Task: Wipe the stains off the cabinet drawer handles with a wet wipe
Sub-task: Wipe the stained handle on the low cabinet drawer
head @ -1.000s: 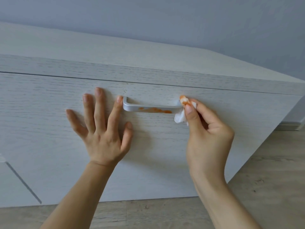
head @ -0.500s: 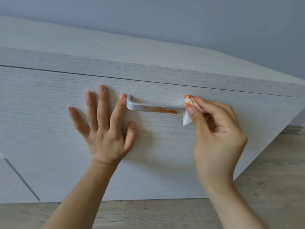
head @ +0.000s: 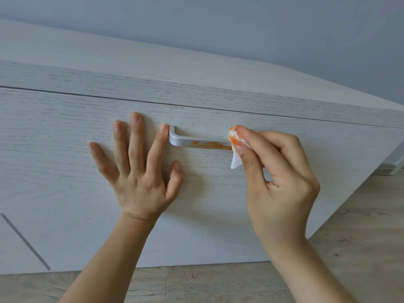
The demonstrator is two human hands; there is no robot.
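Note:
A silver drawer handle (head: 185, 141) sits on the pale wood drawer front (head: 65, 132), smeared with an orange stain (head: 213, 145) along its right half. My right hand (head: 277, 178) pinches a small white wet wipe (head: 235, 147), orange-stained at its top, against the handle's right end. My left hand (head: 140, 167) lies flat on the drawer front with fingers spread, its index fingertip beside the handle's left end.
The cabinet top (head: 109, 60) runs above the drawer, against a grey-blue wall (head: 240, 25). A seam (head: 26, 241) of another panel shows at the lower left. Light wood floor (head: 360, 237) lies below and to the right.
My right hand has slid the wipe a little leftward along the handle's right end, covering more of the stain. The left hand has stayed pressed flat.

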